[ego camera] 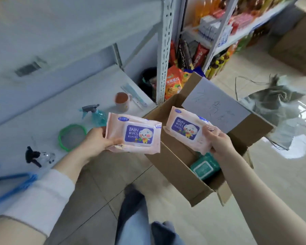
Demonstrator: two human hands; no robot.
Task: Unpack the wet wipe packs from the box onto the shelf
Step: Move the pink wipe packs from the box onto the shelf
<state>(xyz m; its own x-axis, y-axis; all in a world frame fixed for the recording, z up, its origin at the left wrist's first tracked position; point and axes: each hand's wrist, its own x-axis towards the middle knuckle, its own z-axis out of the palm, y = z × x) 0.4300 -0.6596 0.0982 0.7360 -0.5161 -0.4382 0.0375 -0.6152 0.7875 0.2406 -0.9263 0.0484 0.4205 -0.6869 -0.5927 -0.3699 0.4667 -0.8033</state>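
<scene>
In the centre of the frame, your left hand (pixel 97 140) grips a pink baby wipes pack (pixel 136 137), fingers (pixel 115 141) clamped on its left edge, just left of the open cardboard box (pixel 193 188). Right of it, your right hand (pixel 217 140) pinches a second pink pack (pixel 184 128) by its lower right corner, over the box. A green pack (pixel 204 167) lies inside. At the left, the white shelf (pixel 95 85) carries a spray bottle (pixel 97 115), a cup (pixel 122 101) and a green ring (pixel 60 140).

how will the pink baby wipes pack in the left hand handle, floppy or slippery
Probably fairly firm: the pink pack, gripped at one end by the left hand, barely droops. Likely not heavy, since thumb and fingers alone carry it. Its smooth film wrapper may be a little slippery; being flat, it should not roll.
</scene>
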